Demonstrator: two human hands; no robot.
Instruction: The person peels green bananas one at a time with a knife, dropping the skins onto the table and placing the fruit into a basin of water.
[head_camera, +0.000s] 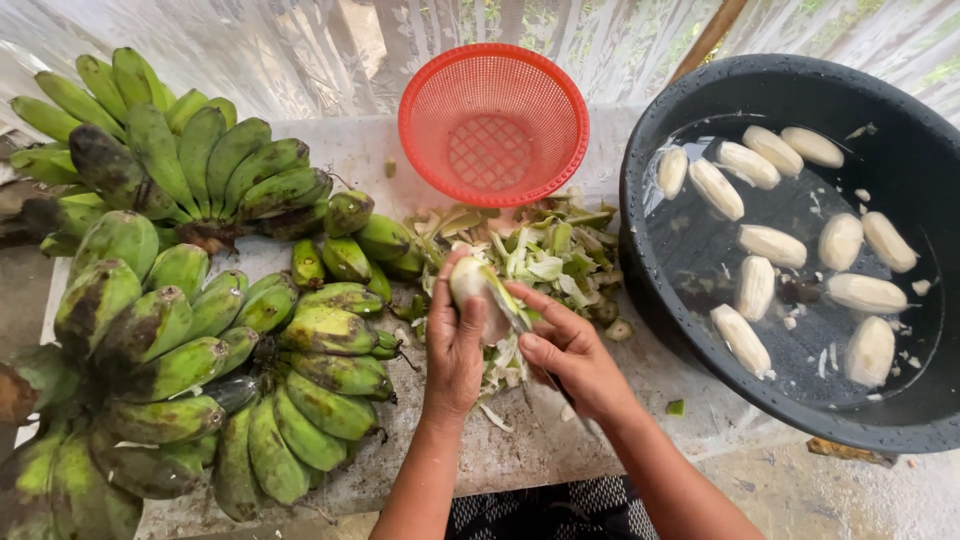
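Observation:
My left hand (455, 345) grips a partly peeled green banana (473, 283), its pale flesh showing at the top. My right hand (572, 350) holds a knife whose blade (512, 308) lies against the banana's remaining green skin; the handle is hidden in my fist. Both hands work above a heap of green peelings (545, 245) on the white-covered table.
Large bunches of green bananas (190, 330) fill the left side. An empty red plastic basket (493, 122) stands at the back. A black basin (650, 180) of water at the right holds several peeled bananas (770, 245). The table's front edge is close to my body.

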